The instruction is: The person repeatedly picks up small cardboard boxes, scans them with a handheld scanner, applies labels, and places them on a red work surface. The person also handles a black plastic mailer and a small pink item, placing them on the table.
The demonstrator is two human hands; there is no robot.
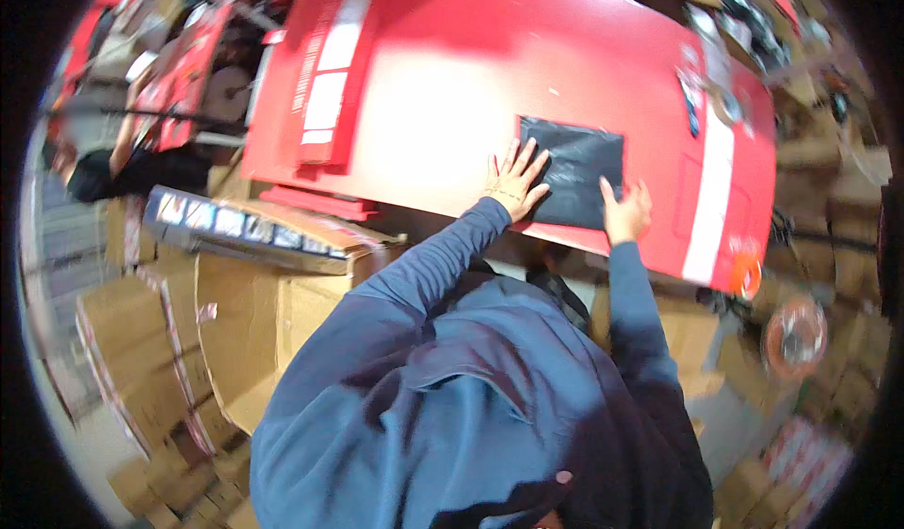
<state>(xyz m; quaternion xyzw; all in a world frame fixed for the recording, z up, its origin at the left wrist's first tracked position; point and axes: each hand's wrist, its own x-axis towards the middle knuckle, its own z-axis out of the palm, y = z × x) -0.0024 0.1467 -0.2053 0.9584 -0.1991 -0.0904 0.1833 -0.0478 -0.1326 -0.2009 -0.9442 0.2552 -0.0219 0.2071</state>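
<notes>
A flat black plastic bag or pouch (pixel 580 168) lies near the front edge of the red tabletop (pixel 452 197). My left hand (pixel 515 183) rests palm down with fingers spread, partly over the bag's left edge. At the bag's right edge is my right hand (pixel 627 211), its thumb against the black plastic and its fingers bent just beyond. Whether those fingers pinch the edge cannot be made out. What the bag holds, if anything, is hidden.
A long red box (pixel 335 70) with white labels lies on the table's left. To the right are a tape roll (pixel 726 108), a white strip (pixel 708 197) and an orange roll (pixel 745 274). An open cardboard box (pixel 240 331) stands left of me. Another person (pixel 134 168) is at far left.
</notes>
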